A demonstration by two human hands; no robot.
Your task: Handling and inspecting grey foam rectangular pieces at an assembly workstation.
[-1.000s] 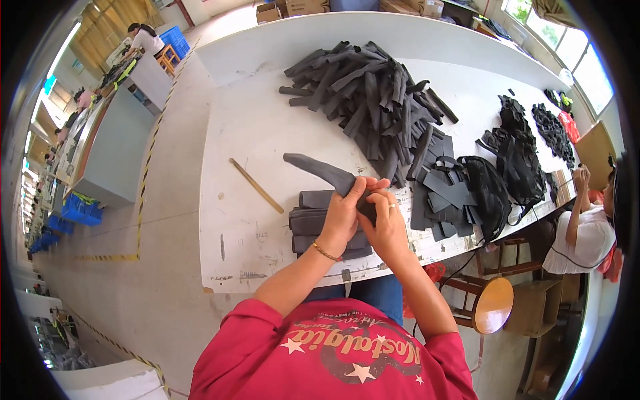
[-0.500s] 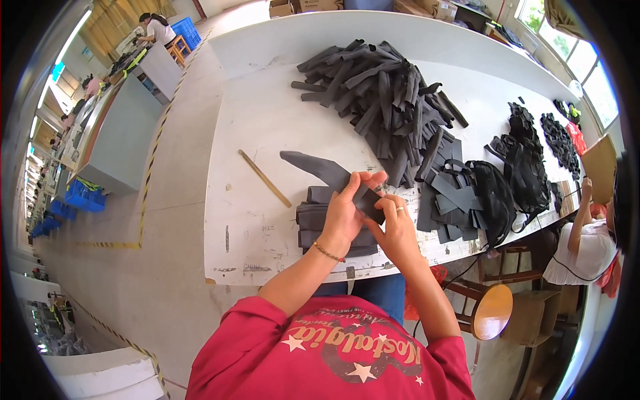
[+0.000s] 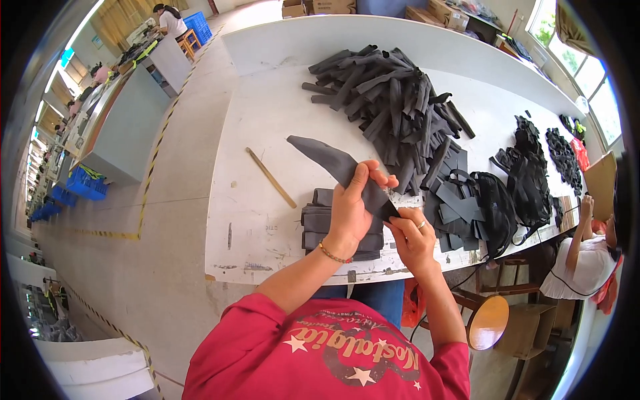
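Left hand: my left hand (image 3: pixel 352 210) grips the curved dark grey strip (image 3: pixel 333 165) at its middle, thumb on top.
Right hand: my right hand (image 3: pixel 413 239) pinches the strip's lower end, at four o'clock from the left.
Strip: its free tip points to ten o'clock, lifted over the white table (image 3: pixel 267 120).
Stack: folded grey pieces (image 3: pixel 313 223) lie under my left hand.
Pile: loose grey strips (image 3: pixel 393 100) heap at one o'clock.
Stick: a thin wooden stick (image 3: pixel 270 177) lies at nine o'clock.
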